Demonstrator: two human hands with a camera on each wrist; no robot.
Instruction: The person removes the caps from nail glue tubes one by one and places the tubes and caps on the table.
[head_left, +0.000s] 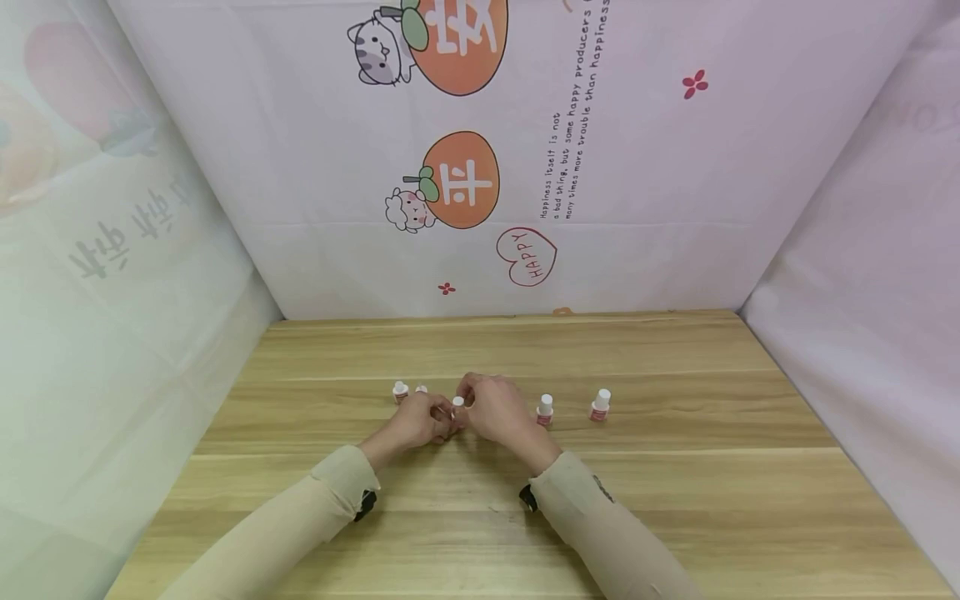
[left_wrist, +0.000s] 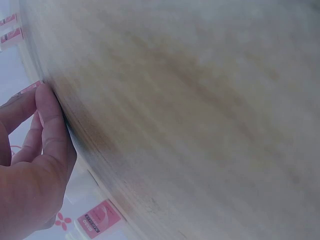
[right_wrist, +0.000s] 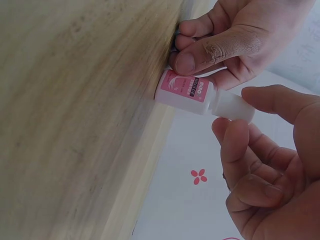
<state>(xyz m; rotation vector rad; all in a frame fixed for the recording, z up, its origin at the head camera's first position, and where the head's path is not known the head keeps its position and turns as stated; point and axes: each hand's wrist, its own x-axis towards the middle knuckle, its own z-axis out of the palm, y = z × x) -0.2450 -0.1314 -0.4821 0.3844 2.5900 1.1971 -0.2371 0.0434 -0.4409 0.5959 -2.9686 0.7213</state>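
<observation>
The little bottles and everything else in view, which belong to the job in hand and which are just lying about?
In the job, it seems:
middle bottle, held by the left hand
its white cap, pinched by the right hand

Just about:
far-right bottle
bottle beside the right hand
far-left bottle
partly hidden bottle beyond the left hand
printed backdrop

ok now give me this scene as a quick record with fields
left hand: pinches the body of the middle bottle
right hand: pinches its white cap
middle bottle: upright, pink label, cap on
left bottles: two, one partly hidden by the left hand
right bottles: two, upright, apart
surface: wood-grain table
backdrop: white printed cloth
</observation>
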